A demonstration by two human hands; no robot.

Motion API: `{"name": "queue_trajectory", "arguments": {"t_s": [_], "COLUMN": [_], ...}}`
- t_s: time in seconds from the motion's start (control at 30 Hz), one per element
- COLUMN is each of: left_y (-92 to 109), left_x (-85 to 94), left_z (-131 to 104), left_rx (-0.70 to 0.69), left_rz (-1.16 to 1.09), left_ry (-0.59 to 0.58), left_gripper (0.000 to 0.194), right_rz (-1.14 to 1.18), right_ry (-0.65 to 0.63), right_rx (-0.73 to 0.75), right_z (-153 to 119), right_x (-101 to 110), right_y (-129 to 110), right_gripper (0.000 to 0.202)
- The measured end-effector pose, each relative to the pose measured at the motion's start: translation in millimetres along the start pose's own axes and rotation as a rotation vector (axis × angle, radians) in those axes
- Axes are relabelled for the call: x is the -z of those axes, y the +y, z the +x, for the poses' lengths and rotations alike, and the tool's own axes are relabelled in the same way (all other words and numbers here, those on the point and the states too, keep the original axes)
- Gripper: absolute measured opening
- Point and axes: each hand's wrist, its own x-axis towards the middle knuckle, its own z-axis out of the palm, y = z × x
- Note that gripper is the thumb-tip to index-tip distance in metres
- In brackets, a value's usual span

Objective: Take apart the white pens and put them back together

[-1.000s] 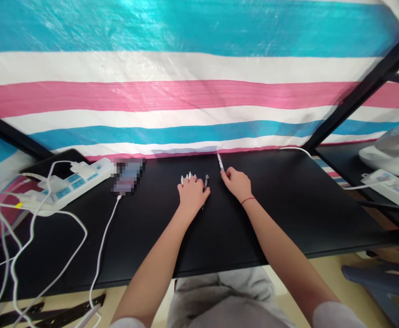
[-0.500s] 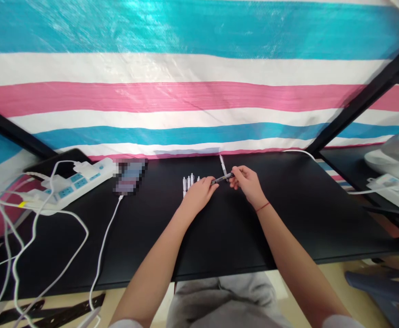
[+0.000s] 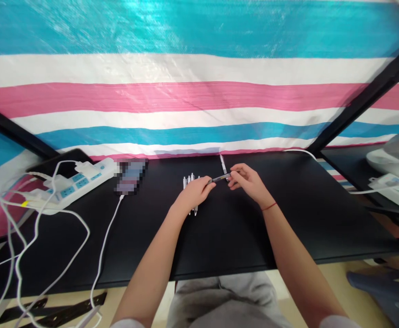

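Observation:
Between my two hands a dark, slim pen (image 3: 221, 177) is held level above the black desk (image 3: 233, 237). My left hand (image 3: 198, 189) is closed on its left end, thumb and fingers pinching it. At the right end, the fingertips of my right hand (image 3: 245, 181) grip it, with the wrist wearing a thin red cord. Several white pens (image 3: 188, 181) lie side by side under and beside my left hand, which partly hides them. One more white pen (image 3: 223, 164) lies on its own just behind the dark pen, near the desk's back edge.
To the left are a white power strip (image 3: 83, 180) with plugs, tangled white cables (image 3: 35, 228) and a blurred phone (image 3: 131, 176) on a charging cord. A striped sheet (image 3: 199, 98) hangs behind the desk. Black frame posts (image 3: 353, 102) stand at both sides.
My right hand has turned slightly and its fingers have shifted on the pen. My left hand has moved a little left, and the lower ends of the white pens now show beneath it.

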Motion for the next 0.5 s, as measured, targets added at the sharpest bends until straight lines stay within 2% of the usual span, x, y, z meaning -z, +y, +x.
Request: {"name": "queue_trajectory", "arguments": {"t_s": [0.13, 0.2, 0.37, 0.5], "left_y": [-7, -10, -13, -11], "left_x": [3.1, 5.7, 12.1, 11.8], "left_z": [-1, -1, -2, -1], "left_rx": [-0.012, 0.014, 0.041, 0.049], "left_rz": [-0.08, -0.109, -0.167, -0.213], "left_ry": [0.077, 0.112, 0.184, 0.236], "left_gripper": [0.026, 0.03, 0.025, 0.026], "right_rz": [-0.021, 0.036, 0.121, 0.04], "right_ry": [-0.001, -0.002, 0.0, 0.032], "right_rx": [-0.04, -0.027, -0.016, -0.075], "right_z": [2, 3, 2, 3], "right_x": [1, 3, 3, 1], "right_y": [4, 5, 4, 4], "right_gripper": [0.035, 0.033, 0.035, 0.038]}}
